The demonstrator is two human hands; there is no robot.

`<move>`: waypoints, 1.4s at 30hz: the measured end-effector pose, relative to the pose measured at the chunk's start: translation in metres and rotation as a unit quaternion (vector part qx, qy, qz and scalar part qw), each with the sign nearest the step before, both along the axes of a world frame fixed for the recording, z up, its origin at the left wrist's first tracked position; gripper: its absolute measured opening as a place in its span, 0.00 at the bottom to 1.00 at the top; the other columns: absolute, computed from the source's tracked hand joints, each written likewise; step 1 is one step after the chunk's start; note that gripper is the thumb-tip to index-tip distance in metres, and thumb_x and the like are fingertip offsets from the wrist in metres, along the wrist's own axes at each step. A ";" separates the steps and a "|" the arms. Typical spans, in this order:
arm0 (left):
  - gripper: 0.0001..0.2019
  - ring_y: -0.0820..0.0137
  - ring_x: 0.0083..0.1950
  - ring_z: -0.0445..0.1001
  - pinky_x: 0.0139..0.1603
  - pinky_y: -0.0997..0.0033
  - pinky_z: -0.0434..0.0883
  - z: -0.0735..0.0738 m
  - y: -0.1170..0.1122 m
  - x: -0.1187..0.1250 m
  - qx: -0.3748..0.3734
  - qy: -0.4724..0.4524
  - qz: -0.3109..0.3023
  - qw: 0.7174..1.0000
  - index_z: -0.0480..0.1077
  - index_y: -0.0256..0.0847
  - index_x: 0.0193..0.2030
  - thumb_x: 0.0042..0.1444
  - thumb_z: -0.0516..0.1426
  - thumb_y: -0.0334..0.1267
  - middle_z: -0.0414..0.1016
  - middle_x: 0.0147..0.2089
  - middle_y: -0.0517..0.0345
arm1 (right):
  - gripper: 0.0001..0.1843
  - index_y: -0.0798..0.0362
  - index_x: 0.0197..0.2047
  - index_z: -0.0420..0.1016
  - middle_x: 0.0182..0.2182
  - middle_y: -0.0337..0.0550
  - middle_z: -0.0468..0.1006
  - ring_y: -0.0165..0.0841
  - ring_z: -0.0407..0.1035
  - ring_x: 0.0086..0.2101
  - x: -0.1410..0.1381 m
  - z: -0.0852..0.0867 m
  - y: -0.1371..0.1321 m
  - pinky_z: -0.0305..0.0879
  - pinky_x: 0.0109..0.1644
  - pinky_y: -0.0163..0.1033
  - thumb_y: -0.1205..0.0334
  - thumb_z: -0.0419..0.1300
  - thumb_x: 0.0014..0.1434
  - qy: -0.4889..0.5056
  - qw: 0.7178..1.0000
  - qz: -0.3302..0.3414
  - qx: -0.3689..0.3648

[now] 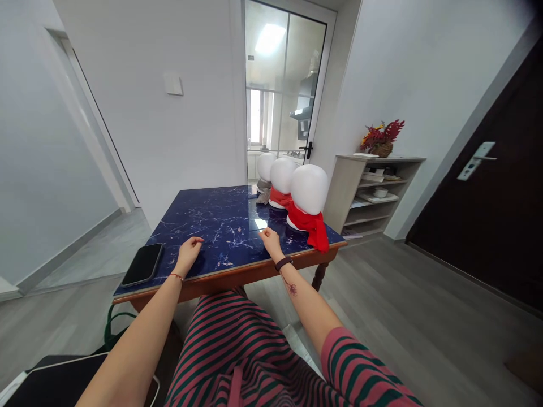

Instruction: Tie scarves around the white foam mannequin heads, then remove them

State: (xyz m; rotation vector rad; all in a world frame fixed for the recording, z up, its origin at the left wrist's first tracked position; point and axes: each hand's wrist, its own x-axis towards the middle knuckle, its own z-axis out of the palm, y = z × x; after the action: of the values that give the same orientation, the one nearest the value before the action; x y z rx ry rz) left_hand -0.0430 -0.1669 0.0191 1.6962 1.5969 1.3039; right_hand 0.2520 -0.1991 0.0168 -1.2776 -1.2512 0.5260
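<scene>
My left hand point(189, 252) rests on the dark blue marble-patterned table point(203, 217) near its front edge, fingers curled in and nothing seen in them. Farther right, my right hand point(270, 242) also lies on the tabletop with its fingers closed, and I see nothing in it. Just beyond that hand stands a smooth white head-shaped form point(309, 189) with a bright red scarf point(307, 223) round its base. Behind it are a second white form point(282, 174) with an orange-red scarf point(280, 198) and a third point(266, 167) with a grey scarf point(263, 191).
A black-screened phone or tablet point(143, 264) lies at the table's left front corner. On the right, a shelf unit point(350, 189) carries a basket of red leaves point(383, 148). A glass door point(271, 73) stands behind the table; a dark door point(487, 186) is far right.
</scene>
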 end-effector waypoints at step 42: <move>0.17 0.72 0.26 0.65 0.29 0.73 0.60 0.001 -0.001 -0.001 0.021 -0.055 -0.078 0.995 0.72 0.38 0.27 0.36 0.62 0.50 0.72 0.25 0.59 | 0.12 0.51 0.19 0.57 0.16 0.30 0.56 0.26 0.51 0.21 0.001 -0.003 0.000 0.48 0.28 0.32 0.56 0.53 0.47 0.027 0.999 -0.020 0.028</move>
State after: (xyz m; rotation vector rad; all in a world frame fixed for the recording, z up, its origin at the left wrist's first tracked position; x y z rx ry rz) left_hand -0.0444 -0.1682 0.0200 1.7062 1.3557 1.3358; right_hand 0.2527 -0.1986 0.0142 -1.2312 -1.1858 0.4915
